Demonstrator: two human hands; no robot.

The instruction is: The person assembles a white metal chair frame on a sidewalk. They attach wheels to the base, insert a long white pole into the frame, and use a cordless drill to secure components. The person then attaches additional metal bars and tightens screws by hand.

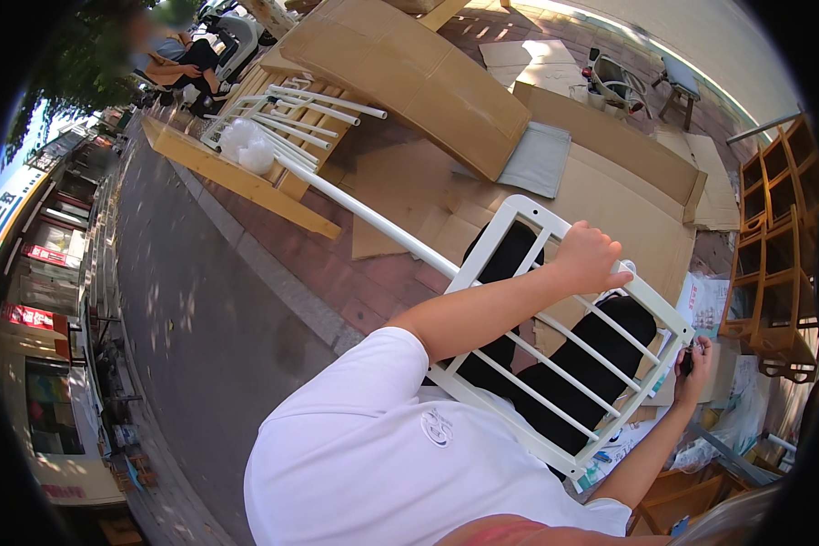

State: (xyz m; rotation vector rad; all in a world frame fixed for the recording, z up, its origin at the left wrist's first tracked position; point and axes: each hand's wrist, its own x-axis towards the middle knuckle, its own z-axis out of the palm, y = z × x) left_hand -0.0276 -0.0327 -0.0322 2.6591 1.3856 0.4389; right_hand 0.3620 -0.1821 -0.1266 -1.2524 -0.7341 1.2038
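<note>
A white slatted metal frame (648, 311) with several thin bars lies tilted across my lap, over black trousers. My left hand (589, 261) is closed around its far rail, near the middle. At the frame's right corner, my right hand (692, 371) pinches a small black object (686, 361), too small to name. A long white tube (373, 217) runs from the frame's left side toward a slatted wooden bench (246, 202). On that bench rest several white tubes (291, 118) and a clear plastic bag (247, 147).
Flattened cardboard (601, 205) covers the paving ahead, with a large cardboard box (409, 77) behind the bench. Stacked wooden chairs (778, 246) stand at the right, near plastic wrapping (733, 446). A stool (678, 84) is far right. Someone sits (180, 68) at the far left, beside the road (196, 273).
</note>
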